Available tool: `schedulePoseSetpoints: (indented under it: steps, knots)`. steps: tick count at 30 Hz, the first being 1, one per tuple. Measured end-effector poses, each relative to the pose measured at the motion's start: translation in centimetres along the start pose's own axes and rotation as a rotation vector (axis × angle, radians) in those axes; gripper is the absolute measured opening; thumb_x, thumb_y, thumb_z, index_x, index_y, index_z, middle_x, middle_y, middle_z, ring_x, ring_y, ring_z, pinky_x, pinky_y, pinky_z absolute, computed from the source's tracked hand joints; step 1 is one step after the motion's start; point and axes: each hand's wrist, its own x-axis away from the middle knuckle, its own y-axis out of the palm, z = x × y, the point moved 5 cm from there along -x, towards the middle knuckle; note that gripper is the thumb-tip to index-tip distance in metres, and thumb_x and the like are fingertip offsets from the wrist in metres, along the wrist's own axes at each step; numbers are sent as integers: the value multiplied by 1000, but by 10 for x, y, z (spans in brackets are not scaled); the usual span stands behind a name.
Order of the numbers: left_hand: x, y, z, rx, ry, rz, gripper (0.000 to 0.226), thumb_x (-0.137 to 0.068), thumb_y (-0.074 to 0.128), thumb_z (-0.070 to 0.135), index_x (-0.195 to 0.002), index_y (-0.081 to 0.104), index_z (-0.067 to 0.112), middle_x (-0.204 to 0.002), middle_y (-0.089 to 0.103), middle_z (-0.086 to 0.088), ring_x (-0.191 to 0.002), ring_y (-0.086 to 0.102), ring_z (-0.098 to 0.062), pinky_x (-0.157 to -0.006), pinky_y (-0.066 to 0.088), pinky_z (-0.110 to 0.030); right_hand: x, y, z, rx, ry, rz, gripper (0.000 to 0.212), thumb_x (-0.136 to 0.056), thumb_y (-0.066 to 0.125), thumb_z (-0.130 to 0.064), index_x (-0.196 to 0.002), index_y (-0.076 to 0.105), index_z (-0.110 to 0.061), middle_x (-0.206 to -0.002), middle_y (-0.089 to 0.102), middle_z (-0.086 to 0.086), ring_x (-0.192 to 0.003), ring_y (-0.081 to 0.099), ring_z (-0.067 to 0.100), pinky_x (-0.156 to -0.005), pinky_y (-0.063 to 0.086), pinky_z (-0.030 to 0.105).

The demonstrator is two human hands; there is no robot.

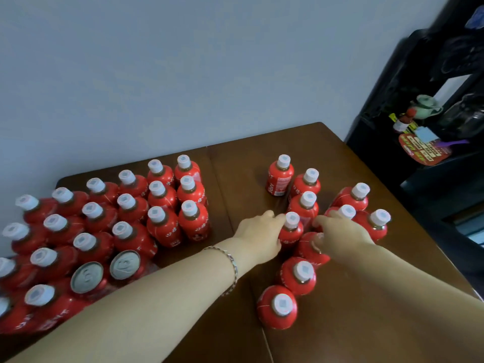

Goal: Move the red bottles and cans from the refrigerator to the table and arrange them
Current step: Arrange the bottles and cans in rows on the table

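Observation:
Several red bottles with white caps stand in tight rows (157, 195) on the left half of the brown table (366, 323), with two red cans (86, 277) among them near the front. A looser group of red bottles (279, 179) stands right of centre. My left hand (259, 234), a bracelet on its wrist, grips the left side of one bottle (291, 231) in that group. My right hand (340, 235) is curled over the top of the neighbouring bottle (309, 251), hiding its cap.
A pale wall runs behind the table. A dark shelf unit (419, 74) with small items stands beyond the table's right edge. Bare tabletop shows between the two bottle groups and at the front right.

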Motion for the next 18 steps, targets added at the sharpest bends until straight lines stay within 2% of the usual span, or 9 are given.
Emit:
schedulePoseSetpoints:
  steps: [2, 4, 8, 12, 15, 18]
  knots:
    - [-20, 7, 16, 18, -5, 13, 49, -92, 48, 18, -139, 34, 23, -137, 38, -6, -116, 48, -31, -84, 42, -40, -4, 6, 13, -40, -4, -67, 36, -91, 47, -39, -122, 52, -21, -119, 50, 5, -105, 57, 25, -81, 52, 34]
    - [-37, 14, 25, 3, -28, 7, 49, -93, 48, 18, -140, 35, 26, -144, 33, -3, -121, 43, -30, -89, 43, -41, -6, 15, 17, -47, -63, -116, 40, -88, 53, -41, -123, 49, -19, -115, 54, 5, -103, 58, 24, -80, 51, 32]
    - [-53, 26, 32, 6, -114, -17, 31, -92, 43, 11, -123, 46, 14, -122, 41, -9, -106, 42, -32, -71, 37, -36, -8, 33, 24, -50, -159, -175, 51, -85, 63, -34, -125, 37, -16, -110, 56, 5, -98, 60, 23, -80, 53, 32]
    - [-36, 30, 17, 173, -248, 3, 22, -93, 48, 18, -114, 44, 14, -114, 37, -9, -87, 54, -31, -71, 42, -36, -17, 29, 25, -89, -195, -186, 49, -88, 60, -32, -127, 37, -13, -114, 58, 6, -102, 60, 23, -79, 52, 31]
    - [-9, 29, -6, 193, -330, 34, 26, -93, 53, 20, -118, 44, 18, -115, 37, -7, -90, 59, -29, -76, 46, -35, -22, 25, 8, -118, -224, -157, 50, -89, 58, -32, -130, 37, -13, -124, 56, 6, -110, 58, 25, -85, 50, 32]
    - [20, 28, -31, 207, -406, 87, 35, -92, 56, 21, -126, 44, 19, -124, 37, -5, -103, 58, -25, -87, 49, -32, -22, 24, -19, -178, -246, -119, 43, -89, 59, -32, -123, 41, -14, -123, 56, 6, -108, 59, 26, -85, 51, 35]
